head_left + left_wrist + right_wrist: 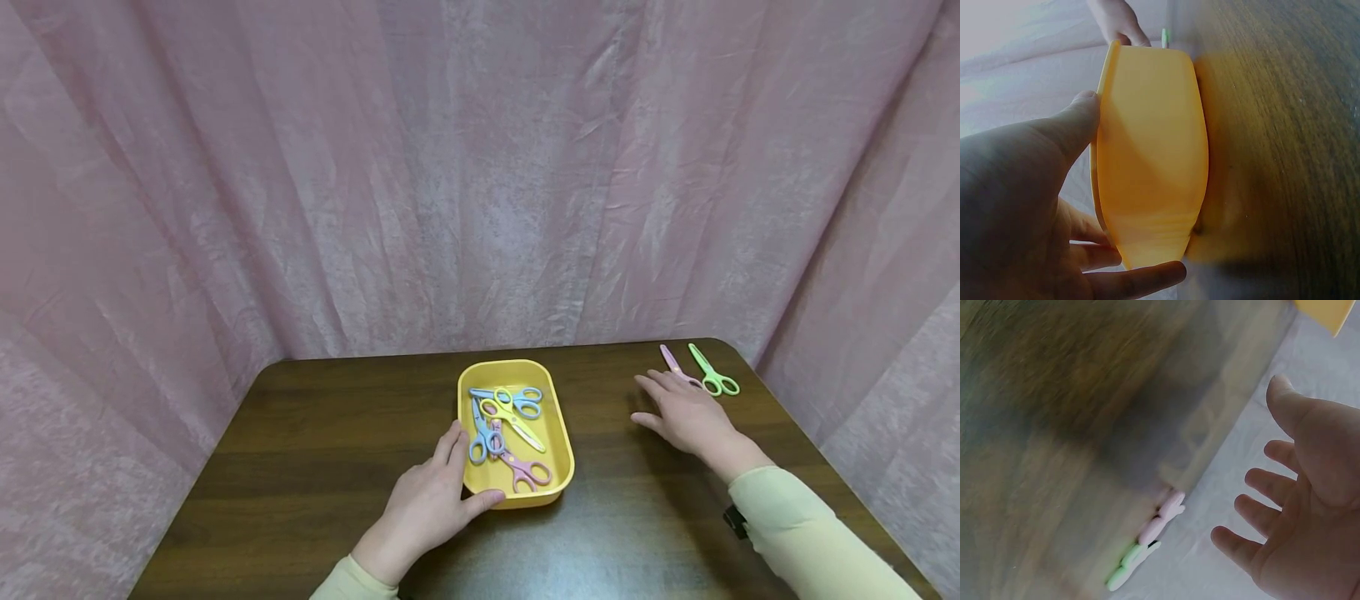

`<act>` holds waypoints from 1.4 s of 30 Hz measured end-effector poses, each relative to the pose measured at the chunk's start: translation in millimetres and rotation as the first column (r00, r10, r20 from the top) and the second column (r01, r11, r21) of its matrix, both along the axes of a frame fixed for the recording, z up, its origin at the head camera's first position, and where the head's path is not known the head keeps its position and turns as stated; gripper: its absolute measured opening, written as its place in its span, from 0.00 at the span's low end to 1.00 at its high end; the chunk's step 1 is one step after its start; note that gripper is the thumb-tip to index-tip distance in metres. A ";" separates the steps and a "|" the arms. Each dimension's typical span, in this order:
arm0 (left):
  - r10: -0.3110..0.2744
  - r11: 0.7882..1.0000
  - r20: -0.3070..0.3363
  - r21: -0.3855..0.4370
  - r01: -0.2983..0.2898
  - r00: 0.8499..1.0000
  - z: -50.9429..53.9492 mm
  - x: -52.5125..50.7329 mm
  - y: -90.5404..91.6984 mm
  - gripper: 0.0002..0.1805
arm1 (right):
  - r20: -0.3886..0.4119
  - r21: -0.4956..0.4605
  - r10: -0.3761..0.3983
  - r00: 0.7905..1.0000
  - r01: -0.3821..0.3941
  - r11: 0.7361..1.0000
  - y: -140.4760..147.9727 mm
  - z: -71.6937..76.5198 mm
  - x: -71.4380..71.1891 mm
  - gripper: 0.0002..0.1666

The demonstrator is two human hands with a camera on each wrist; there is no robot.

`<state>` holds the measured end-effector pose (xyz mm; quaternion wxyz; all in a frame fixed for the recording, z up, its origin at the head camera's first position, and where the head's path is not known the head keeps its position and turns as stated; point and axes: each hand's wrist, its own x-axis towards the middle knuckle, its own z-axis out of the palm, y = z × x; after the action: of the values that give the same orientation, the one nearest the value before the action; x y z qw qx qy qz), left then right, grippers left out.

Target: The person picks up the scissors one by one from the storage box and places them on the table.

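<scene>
A yellow tray [558,417] stands on the table with several scissors in it: blue scissors [528,402], yellow scissors [525,429] and pink scissors [534,472], overlapping one another. My left hand [427,504] rests against the tray's near left corner. Its thumb touches the near rim and its fingers lie along the left wall; in the left wrist view they spread around the wall [1150,144]. My right hand [686,417] hovers with spread fingers, holding nothing. Just beyond it lie pink scissors [675,364], partly hidden by the hand, and green scissors [712,373].
The dark wooden table [322,442] carries the tray near its middle. Pink curtains [480,183] hang behind it and at both sides. The loose scissors lie close to the table's far right corner.
</scene>
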<state>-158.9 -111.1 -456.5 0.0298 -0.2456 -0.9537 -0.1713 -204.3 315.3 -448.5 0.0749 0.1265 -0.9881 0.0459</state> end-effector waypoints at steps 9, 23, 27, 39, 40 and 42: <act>0.000 1.000 -0.016 0.006 0.000 1.000 0.0 -0.1 0.5 0.60 | -0.030 -0.025 0.034 0.999 -0.035 0.999 -17.3 4.9 3.4 0.42; 0.001 1.000 -0.010 0.000 -0.001 1.000 -2.2 -1.3 0.1 0.59 | -0.072 -0.025 0.099 0.992 -0.101 0.995 -46.0 19.7 11.9 0.42; 0.002 1.000 -0.007 0.000 -0.002 1.000 -2.1 -1.3 0.0 0.59 | -0.087 -0.030 0.122 0.989 -0.125 0.992 -52.9 21.8 14.9 0.43; 0.003 1.000 0.000 -0.005 -0.003 1.000 -3.6 -2.2 0.7 0.58 | -0.120 -0.025 0.164 0.979 -0.168 0.985 -65.5 24.1 20.6 0.43; 0.004 1.000 -0.001 -0.008 -0.004 1.000 -3.6 -2.3 0.6 0.58 | -0.120 -0.027 0.165 0.979 -0.170 0.985 -66.6 24.6 21.1 0.43; 0.004 1.000 -0.004 -0.007 -0.004 1.000 -3.5 -2.3 0.6 0.58 | -0.122 -0.028 0.169 0.978 -0.174 0.984 -68.9 25.3 22.0 0.43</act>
<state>-161.2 -110.6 -460.0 0.0310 -0.2441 -0.9547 -0.1673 -182.2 246.3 -423.1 0.1318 0.2124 -0.9662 0.0636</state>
